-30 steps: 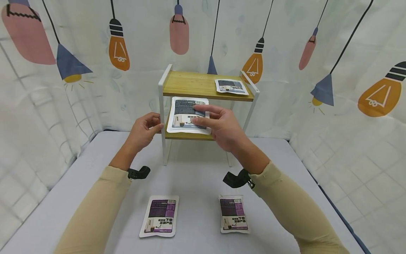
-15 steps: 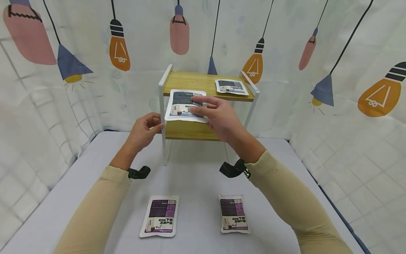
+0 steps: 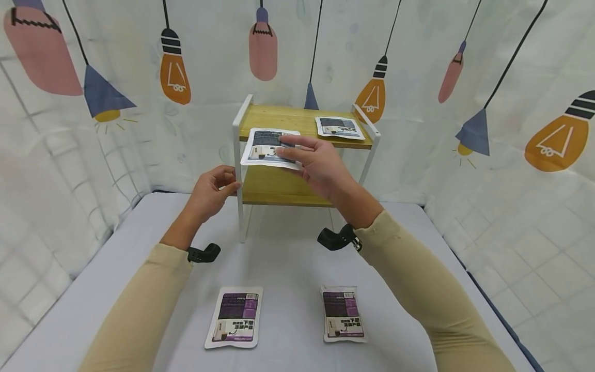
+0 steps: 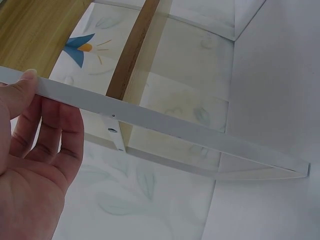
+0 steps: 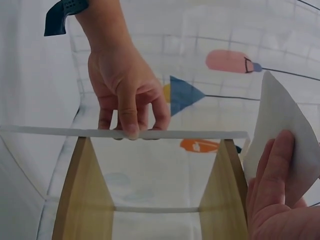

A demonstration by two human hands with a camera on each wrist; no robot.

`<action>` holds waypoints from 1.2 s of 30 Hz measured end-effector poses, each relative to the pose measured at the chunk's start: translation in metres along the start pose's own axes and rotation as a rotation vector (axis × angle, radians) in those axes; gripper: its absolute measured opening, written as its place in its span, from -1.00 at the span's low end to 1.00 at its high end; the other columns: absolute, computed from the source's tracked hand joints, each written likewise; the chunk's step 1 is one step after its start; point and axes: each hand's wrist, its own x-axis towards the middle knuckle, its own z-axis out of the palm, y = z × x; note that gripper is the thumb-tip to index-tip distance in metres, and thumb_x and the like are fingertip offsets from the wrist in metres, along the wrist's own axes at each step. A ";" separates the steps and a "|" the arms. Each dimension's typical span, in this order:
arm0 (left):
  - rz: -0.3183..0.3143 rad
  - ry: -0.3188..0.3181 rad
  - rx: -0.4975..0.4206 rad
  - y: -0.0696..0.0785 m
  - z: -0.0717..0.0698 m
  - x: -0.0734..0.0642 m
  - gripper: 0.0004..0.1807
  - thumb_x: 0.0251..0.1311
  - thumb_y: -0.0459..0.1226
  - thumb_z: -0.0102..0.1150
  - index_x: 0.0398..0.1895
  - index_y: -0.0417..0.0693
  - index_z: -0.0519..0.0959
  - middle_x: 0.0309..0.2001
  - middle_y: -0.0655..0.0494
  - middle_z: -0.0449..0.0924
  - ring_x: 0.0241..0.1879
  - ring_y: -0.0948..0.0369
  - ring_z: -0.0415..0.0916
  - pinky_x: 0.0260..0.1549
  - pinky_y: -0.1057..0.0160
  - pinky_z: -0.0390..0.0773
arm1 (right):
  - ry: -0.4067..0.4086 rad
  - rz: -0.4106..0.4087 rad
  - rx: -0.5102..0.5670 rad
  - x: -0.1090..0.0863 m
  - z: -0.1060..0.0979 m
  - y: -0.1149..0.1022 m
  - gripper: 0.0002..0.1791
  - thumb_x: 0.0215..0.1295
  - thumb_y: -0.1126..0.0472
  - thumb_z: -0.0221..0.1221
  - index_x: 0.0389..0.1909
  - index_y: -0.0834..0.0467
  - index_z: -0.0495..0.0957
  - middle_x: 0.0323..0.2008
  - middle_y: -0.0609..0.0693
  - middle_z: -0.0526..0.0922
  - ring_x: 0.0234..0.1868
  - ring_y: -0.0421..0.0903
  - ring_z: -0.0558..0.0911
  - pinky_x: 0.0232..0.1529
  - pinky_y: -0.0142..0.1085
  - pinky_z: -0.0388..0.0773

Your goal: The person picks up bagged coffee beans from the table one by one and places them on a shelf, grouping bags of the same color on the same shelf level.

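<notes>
My right hand (image 3: pixel 321 164) holds a flat white pouch (image 3: pixel 257 154) with a dark blue printed label at the front left edge of a two-tier shelf's top board (image 3: pixel 279 120). In the right wrist view, fingers (image 5: pixel 280 160) lie against the pale underside of this pouch (image 5: pixel 280 120). My left hand (image 3: pixel 214 192) pinches the shelf's white left frame (image 3: pixel 238 170) between thumb and fingers, as the left wrist view also shows at the frame bar (image 4: pixel 165 119). A similar blue-label pouch (image 3: pixel 339 127) lies on the top board's right side.
Two purple-label pouches, the left one (image 3: pixel 234 316) and the right one (image 3: pixel 343 314), lie on the white-covered table (image 3: pixel 288 268) in front of the shelf. The lower wooden board (image 3: pixel 279 188) sits beneath the held pouch. A lamp-patterned curtain (image 3: pixel 209 124) hangs behind and around.
My right hand has raised the blue-label pouch from in front of the lower board up to the top board's front edge, slightly leftward. The left hand stays on the frame.
</notes>
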 end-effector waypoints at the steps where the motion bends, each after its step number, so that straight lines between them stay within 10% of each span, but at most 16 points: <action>1: 0.003 -0.002 0.001 0.000 0.000 0.000 -0.61 0.47 -0.16 0.17 0.28 -0.04 0.49 0.04 -0.12 0.62 0.09 -0.01 0.65 0.25 -0.09 0.57 | 0.000 -0.002 0.002 0.000 0.000 0.000 -0.66 0.32 0.30 0.35 0.11 0.10 0.72 0.25 -0.01 0.58 0.09 -0.02 0.72 0.08 -0.31 0.69; 36: 0.011 0.007 0.010 0.000 0.001 0.001 -0.68 0.47 -0.17 0.17 0.22 0.05 0.53 0.01 -0.08 0.63 0.07 0.05 0.64 0.19 0.02 0.64 | -0.072 -0.026 -0.029 0.006 -0.001 -0.008 -0.38 0.18 0.46 0.40 0.29 0.09 0.59 0.25 0.07 0.56 0.05 -0.02 0.68 0.28 -0.25 0.59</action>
